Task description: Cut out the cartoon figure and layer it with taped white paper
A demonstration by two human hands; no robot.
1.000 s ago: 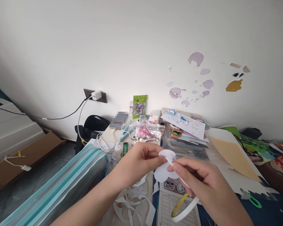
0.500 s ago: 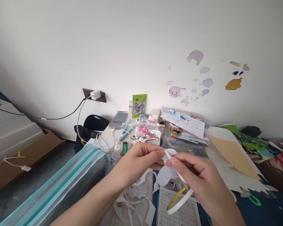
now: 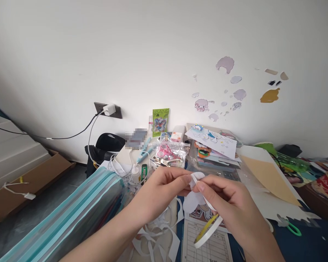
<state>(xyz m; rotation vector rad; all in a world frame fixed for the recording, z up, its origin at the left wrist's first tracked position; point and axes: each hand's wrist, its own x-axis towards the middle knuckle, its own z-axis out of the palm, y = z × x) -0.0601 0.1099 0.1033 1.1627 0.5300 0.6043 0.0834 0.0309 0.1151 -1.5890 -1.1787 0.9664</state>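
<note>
Paper cutout (image 3: 192, 199) between both hands' fingers (image 3: 198, 186)

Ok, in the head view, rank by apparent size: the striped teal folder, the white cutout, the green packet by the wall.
1. Striped teal folder, by far the largest, though nearest the camera.
2. White cutout and green packet look alike; the packet stands farther off, so unranked.

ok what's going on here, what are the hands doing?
A person holds a small white paper cutout above a cluttered craft table. The left hand pinches the cutout's upper edge; the right hand presses a white strip from a roll of tape onto it. Paper scraps lie below, and green-handled scissors rest to the right.
</note>
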